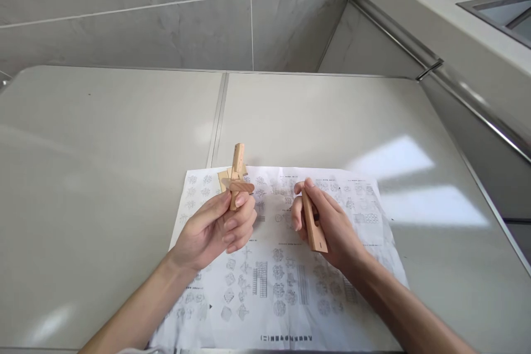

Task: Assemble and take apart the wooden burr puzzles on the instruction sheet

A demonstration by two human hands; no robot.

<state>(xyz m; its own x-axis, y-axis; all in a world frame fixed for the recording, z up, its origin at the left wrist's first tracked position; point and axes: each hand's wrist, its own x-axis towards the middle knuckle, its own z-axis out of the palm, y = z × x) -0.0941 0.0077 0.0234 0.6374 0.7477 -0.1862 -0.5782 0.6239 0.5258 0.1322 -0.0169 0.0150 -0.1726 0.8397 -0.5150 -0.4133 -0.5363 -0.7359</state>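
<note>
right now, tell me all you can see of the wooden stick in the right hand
The wooden stick is light brown, straight and flat-sided, with a cut-out in one side near its middle and a small dark mark near its lower end. The right hand grips it, hiding part of it. It slants, its far end leaning left, and appears raised over the printed paper.

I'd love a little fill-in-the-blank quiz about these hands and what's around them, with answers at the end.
1. The left hand holds crossed pieces made of ____.
2. The hand gripping the notched bar is the person's ____ one.
3. The printed sheet on the table is made of ____.
4. The wall beyond is covered in large grey ____.

Answers: wood; right; paper; tiles.
</note>
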